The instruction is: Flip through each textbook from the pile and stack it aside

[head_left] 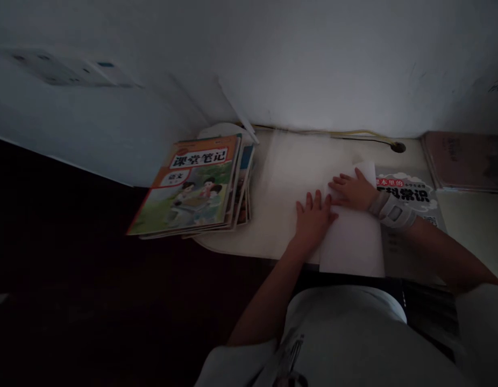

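Note:
A white sheet of paper (pixel 351 242) lies near the desk's front edge, its lower end reaching slightly past that edge. It appears folded lengthwise, though the dim light hides the detail. My left hand (pixel 314 217) rests flat at the paper's left edge with fingers spread. Across the upper part of the sheet lies my right hand (pixel 354 192), palm down, its fingers stretched to the left. A pale watch or band (pixel 394 211) circles my right wrist. Under the right forearm and beside the paper is a grey book (pixel 410 188) with a red and black title.
A stack of books (pixel 192 188) with a colourful top cover overhangs the desk's left end. Another brownish book (pixel 467 161) lies at the back right. A yellow cable (pixel 354 133) runs along the wall to a round hole (pixel 398 147) in the pale desk (pixel 241 244).

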Motion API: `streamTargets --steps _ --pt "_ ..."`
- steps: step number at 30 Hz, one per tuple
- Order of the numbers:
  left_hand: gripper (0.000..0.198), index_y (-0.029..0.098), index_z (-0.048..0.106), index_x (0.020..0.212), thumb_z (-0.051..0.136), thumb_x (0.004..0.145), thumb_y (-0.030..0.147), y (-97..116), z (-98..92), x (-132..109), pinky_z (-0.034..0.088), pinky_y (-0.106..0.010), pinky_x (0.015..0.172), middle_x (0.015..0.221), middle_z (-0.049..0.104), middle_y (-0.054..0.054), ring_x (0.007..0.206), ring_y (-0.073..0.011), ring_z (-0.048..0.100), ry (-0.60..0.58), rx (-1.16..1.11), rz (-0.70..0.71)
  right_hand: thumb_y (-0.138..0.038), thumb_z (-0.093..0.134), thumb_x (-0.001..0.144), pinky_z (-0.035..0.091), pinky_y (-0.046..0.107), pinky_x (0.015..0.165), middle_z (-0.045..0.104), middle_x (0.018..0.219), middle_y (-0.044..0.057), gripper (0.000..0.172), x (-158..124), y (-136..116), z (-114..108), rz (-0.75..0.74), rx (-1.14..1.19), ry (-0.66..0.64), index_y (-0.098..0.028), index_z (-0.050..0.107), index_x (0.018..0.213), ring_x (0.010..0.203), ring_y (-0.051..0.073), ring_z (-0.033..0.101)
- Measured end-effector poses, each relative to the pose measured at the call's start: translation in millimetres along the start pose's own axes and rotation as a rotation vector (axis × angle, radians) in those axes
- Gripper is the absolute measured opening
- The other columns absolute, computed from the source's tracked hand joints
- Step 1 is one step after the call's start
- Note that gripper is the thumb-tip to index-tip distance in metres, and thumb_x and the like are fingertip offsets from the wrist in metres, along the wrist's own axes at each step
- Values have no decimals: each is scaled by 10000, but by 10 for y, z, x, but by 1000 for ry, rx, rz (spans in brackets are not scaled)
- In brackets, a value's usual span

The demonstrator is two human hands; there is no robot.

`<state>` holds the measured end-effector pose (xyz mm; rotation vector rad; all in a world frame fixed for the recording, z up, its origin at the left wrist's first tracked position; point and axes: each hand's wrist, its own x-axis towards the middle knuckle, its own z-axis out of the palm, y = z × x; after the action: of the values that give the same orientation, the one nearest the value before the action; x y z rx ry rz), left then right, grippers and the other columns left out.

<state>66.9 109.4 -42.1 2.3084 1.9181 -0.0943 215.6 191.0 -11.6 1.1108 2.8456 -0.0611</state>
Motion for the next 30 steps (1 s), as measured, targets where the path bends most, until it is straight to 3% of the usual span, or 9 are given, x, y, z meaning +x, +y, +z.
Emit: streamTargets --steps 2,6,10,13,21,26,30 --pt "565 183 274 1447 302 942 435 -19 -6 -3 246 -583 1051 1515 236 -173 1378 -362 225 -12 10 -6 -478 454 892 218 647 1019 474 1365 195 551 -201 -208 -102 -21 -55 43 -132 468 1319 1278 351 395" --pt "564 137 272 1443 306 946 402 -41 12 16 246 -551 1066 1511 236 -186 1386 -329 223 3 3 -9 -539 579 794 281 595 1018 502 1338 177 606 -828 -698 -133 -294 -60 65 -174 518 1274 1249 339 422" --pt "588 108 294 1428 342 935 425 -36 23 37 263 -568 1050 1501 250 -206 1376 -348 237 18 -3 -9 -294 533 874 309 583 995 593 1245 122 280 -1218 -951 86 -257 -123 136 -240 626 1133 1167 297 515" --pt "575 99 292 1426 346 938 399 -43 15 27 267 -574 1047 1493 264 -214 1371 -351 249 32 -7 14 -227 478 896 304 616 975 610 1207 165 260 -1244 -1011 203 -157 -165 214 -189 659 1079 1163 325 518" --pt "468 99 346 1393 290 954 252 -128 105 -58 235 -540 1082 1487 294 -190 1382 -304 245 76 -76 62 -133 399 885 320 645 957 577 1228 235 319 -1189 -1166 258 19 -219 297 -51 645 1071 1195 367 477" --pt "465 113 361 1390 279 953 250 -157 159 -113 207 -521 1102 1475 334 -163 1376 -284 267 132 -134 74 -193 463 892 322 642 961 577 1242 216 288 -1130 -1230 314 -34 -157 342 -118 622 1120 1194 338 491" --pt "449 131 406 1362 309 943 259 -179 158 -138 206 -531 1099 1466 359 -147 1372 -292 275 144 -144 107 -228 500 879 359 615 956 620 1191 188 253 -1086 -1273 300 -86 -180 336 -119 662 1040 1155 336 527"
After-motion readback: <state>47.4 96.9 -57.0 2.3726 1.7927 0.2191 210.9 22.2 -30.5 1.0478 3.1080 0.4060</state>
